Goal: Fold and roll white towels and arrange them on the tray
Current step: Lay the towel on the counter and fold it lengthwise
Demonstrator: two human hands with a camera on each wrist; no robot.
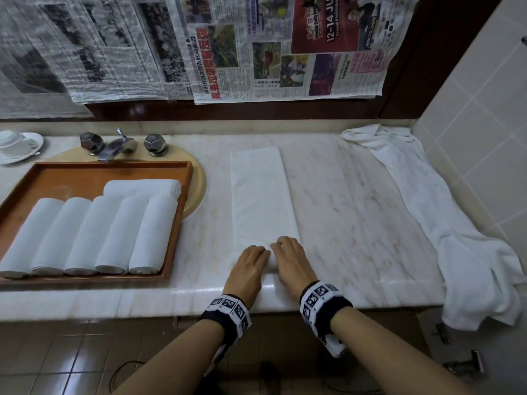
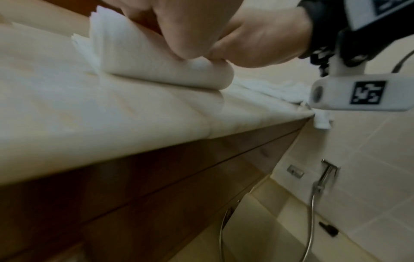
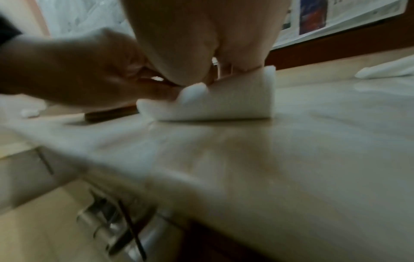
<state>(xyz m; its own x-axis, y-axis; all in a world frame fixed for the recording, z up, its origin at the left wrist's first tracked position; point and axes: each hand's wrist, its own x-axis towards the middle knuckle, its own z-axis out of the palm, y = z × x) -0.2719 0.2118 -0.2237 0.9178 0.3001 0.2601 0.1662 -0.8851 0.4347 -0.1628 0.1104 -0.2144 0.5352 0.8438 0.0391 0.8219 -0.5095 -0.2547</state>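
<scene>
Folded white towel [image 1: 261,195]: lay lengthwise, centre of frame, on marble worktop [image 1: 342,195]; near end rolled. Left hand [image 1: 249,266] and right hand [image 1: 291,259]: side by side on the roll, fingers curled over it, gripping. Wooden tray [image 1: 176,223]: lower left, carrying six rolled towels [image 1: 114,232]. Crumpled white towel [image 1: 456,223]: right edge.

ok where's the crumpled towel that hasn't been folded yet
In the head view, the crumpled towel lies along the right end of the marble counter beside the tiled wall, its near end hanging over the front edge.
</scene>
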